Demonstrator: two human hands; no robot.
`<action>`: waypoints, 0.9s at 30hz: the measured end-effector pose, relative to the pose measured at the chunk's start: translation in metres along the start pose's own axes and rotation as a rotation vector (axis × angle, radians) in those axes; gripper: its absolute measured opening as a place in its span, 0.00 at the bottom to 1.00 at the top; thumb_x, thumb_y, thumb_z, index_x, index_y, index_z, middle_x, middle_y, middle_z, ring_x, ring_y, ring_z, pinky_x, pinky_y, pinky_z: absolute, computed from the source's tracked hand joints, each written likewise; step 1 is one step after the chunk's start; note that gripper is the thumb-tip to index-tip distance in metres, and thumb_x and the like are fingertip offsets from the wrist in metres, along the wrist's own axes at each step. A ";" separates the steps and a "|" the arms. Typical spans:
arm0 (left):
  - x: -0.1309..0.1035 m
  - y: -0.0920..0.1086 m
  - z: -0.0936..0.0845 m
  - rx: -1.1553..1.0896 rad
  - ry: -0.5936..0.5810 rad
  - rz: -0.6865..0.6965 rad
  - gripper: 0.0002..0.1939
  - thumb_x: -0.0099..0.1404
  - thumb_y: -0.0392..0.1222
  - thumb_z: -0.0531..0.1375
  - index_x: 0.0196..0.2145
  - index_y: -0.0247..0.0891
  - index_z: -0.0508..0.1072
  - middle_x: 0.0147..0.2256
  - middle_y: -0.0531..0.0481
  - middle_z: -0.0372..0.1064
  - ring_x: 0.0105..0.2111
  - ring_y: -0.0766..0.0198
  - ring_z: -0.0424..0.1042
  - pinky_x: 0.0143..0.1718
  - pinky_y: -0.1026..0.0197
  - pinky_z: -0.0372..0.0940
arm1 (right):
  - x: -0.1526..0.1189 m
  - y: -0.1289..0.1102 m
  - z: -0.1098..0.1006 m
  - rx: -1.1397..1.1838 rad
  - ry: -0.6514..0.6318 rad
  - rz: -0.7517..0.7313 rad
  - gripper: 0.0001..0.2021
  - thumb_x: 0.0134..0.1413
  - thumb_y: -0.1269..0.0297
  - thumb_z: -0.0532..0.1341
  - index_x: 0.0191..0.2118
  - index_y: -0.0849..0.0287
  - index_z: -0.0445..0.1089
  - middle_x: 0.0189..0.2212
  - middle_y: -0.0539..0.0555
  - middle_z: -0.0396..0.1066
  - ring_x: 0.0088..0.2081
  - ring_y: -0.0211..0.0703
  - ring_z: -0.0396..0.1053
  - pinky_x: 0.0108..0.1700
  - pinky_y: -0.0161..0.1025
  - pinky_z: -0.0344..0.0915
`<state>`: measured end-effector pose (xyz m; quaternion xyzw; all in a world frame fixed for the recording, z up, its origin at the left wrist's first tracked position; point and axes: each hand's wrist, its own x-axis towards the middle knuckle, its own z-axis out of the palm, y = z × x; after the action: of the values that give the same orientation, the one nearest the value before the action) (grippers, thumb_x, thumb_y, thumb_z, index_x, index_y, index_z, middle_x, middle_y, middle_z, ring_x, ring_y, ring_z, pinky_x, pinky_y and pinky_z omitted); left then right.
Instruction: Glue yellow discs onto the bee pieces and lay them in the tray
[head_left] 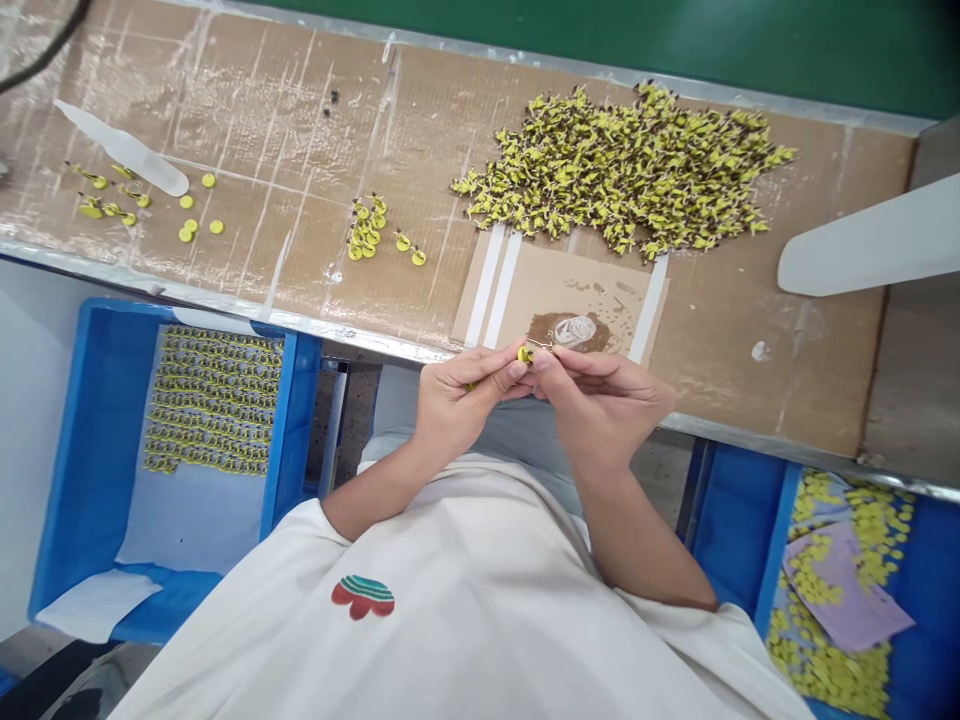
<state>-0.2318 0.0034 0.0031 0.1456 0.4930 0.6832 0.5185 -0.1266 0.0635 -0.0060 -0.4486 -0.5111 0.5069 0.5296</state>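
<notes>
Close to the table's front edge, my left hand (459, 395) pinches a small round yellow disc (523, 353) between thumb and fingertips. My right hand (611, 395) meets it from the other side, its fingers closed on a small dark-and-yellow piece against the disc; the fingertips hide most of that piece. Just beyond my hands, a clear whitish blob (575, 331) sits on a wet brown patch of a cardboard sheet (547, 280) with white tape strips. Behind the sheet spreads a large heap of small yellow-and-dark pieces (622, 165).
Several assembled pieces (366, 232) stand left of the sheet, with loose yellow discs (216, 227) and a white bottle (124, 145) farther left. Another white bottle (870, 240) is at right. Blue bins hold rows of pieces (214, 400) and loose yellow discs (832, 680).
</notes>
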 end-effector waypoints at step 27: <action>-0.004 0.001 -0.004 0.039 -0.004 0.077 0.12 0.58 0.43 0.71 0.41 0.46 0.83 0.37 0.52 0.81 0.35 0.65 0.81 0.39 0.63 0.80 | -0.003 -0.010 0.003 -0.025 0.000 0.049 0.07 0.44 0.66 0.75 0.30 0.57 0.79 0.27 0.50 0.80 0.25 0.41 0.78 0.27 0.34 0.78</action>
<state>-0.2333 -0.0021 0.0037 0.1760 0.4993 0.6924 0.4902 -0.1286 0.0593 0.0038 -0.4677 -0.5063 0.5134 0.5112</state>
